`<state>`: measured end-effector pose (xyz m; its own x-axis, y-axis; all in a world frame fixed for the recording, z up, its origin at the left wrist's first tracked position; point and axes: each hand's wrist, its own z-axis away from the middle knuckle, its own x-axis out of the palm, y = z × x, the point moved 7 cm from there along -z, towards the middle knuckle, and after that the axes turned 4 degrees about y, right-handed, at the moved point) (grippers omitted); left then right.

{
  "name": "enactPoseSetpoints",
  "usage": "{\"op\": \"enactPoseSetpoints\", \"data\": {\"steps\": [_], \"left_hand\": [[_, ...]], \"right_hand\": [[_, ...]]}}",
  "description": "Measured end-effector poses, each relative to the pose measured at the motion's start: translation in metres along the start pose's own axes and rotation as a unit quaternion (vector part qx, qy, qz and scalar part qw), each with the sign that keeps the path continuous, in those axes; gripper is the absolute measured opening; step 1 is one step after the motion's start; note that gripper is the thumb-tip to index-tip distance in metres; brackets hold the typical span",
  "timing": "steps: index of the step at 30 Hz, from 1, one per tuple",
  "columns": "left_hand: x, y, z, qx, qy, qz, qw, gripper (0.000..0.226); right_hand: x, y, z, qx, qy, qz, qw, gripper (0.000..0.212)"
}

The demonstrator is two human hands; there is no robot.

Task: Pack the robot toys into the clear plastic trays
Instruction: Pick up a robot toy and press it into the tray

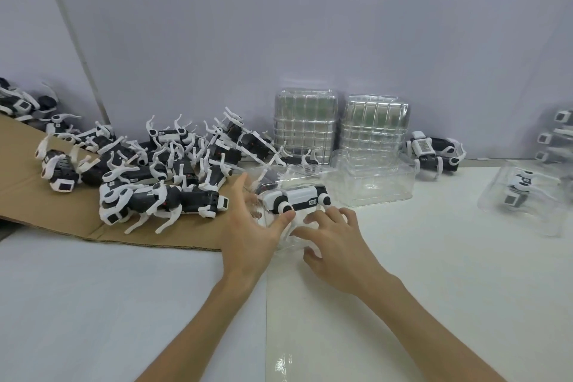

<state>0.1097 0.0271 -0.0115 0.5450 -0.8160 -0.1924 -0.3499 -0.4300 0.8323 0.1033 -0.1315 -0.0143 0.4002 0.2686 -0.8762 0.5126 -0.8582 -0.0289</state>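
L hand (248, 226) spread, thumb on robot toy (296, 198); R hand (336, 246) pinching clear tray (286, 240): uneven press could tip toy out.

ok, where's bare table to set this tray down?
Bare table right of the held tray and right hand, in front of the empty tray, short of the packed tray. Also the near-left patch below the cardboard. Crowded: toy pile on the cardboard, tray stacks at the wall.

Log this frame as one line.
toy in tray | left hand braces tray's left end | right hand grips tray's near side | toy pile on cardboard | tray stacks at wall
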Motion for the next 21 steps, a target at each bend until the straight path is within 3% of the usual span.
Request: {"op": "enactPoseSetpoints", "data": {"steps": [3,8,13,17,21], "left_hand": [[-0.001,0.000,-0.003,-0.010,0.008,0.013,1.000,0.099],[-0.007,-0.013,-0.012,-0.097,-0.009,0.055,0.994,0.090],[-0.003,-0.035,-0.014,-0.255,-0.082,0.153,0.951,0.031],[0.007,-0.027,-0.007,-0.204,-0.134,0.096,0.965,0.029],[0.017,-0.022,0.000,-0.169,-0.151,0.053,0.973,0.036]], "right_hand": [[-0.007,0.001,-0.001,0.008,0.023,-0.009,1.000,0.030],[-0.020,0.004,0.000,-0.007,0.088,-0.051,0.995,0.024],[-0.032,0.006,-0.002,-0.019,0.146,-0.092,0.985,0.019],[-0.032,0.016,-0.002,0.024,0.111,-0.145,0.983,0.036],[-0.034,0.017,-0.003,0.051,0.106,-0.122,0.986,0.037]]}}
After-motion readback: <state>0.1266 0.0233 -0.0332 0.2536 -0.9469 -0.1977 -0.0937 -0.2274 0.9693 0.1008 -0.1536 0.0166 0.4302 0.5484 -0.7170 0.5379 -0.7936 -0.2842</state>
